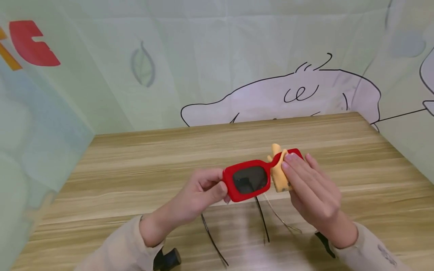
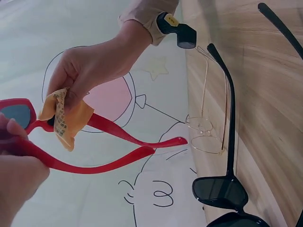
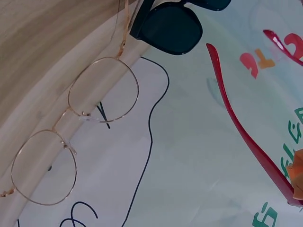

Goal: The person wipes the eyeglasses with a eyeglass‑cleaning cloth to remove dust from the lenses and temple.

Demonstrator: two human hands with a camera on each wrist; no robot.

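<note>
Red-framed sunglasses [image 1: 251, 180] with dark lenses are held up above the wooden table. My left hand [image 1: 194, 197] grips their left end between thumb and fingers. At the other end, my right hand [image 1: 315, 190] pinches a yellow-orange cloth [image 1: 279, 177] around the lens, which the cloth and fingers mostly hide. The left wrist view shows the cloth [image 2: 78, 120] folded over the frame, with a patterned edge, and both red temples [image 2: 99, 168] unfolded. Only one red temple [image 3: 241, 127] and a bit of cloth [image 3: 297, 175] show clearly in the right wrist view; the right hand is outside it.
Black sunglasses [image 2: 220, 191] and gold wire-rimmed glasses [image 2: 203, 125] stand on the wooden table [image 1: 152, 150], below the raised hands, temples unfolded. A printed cloth backdrop [image 1: 203, 49] with cartoon drawings surrounds the table's back and sides.
</note>
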